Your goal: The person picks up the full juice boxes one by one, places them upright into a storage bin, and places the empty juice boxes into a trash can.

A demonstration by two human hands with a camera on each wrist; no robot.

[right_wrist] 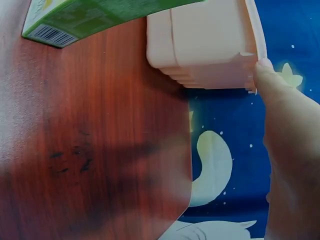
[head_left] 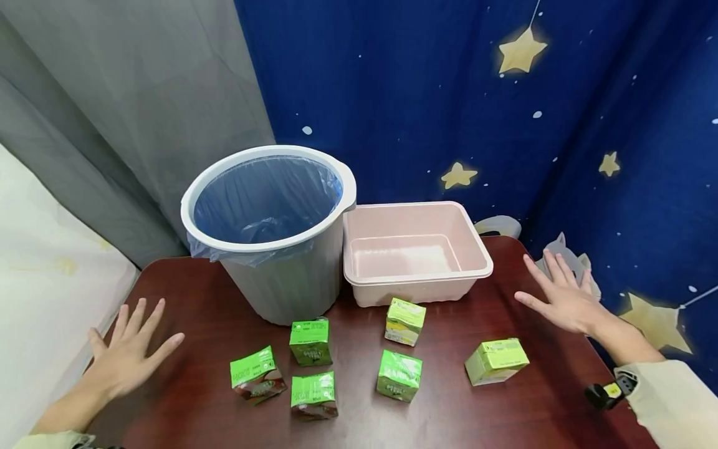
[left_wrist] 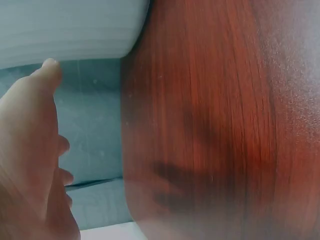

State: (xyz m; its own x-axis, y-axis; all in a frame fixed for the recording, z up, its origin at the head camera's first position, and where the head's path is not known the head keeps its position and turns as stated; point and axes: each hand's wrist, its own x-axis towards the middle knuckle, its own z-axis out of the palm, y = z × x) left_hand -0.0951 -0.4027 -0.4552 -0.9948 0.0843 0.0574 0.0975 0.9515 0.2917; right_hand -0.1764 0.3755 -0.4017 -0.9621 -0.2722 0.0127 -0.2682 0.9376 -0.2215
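Note:
My left hand (head_left: 126, 355) hovers over the table's left side with its fingers spread, holding nothing. Over the right edge my right hand (head_left: 563, 299) is likewise spread and bare. Nearest to the right hand is a yellow-green carton (head_left: 497, 362); its barcoded side (right_wrist: 75, 25) shows in the right wrist view. Another yellow-green carton (head_left: 405, 322) stands before the pink basin (head_left: 417, 280). Bright green cartons lie across the middle: one by the bin (head_left: 311, 342), one at left (head_left: 257, 375), one at the front (head_left: 314, 396) and one right of centre (head_left: 399, 376).
A grey bin (head_left: 286, 287) with a white rim and blue liner bag stands at the back left, close beside the basin. The dark red wooden table (head_left: 185, 399) has rounded corners. Behind it hang a grey curtain (head_left: 140, 93) and a blue star-patterned curtain (head_left: 392, 93).

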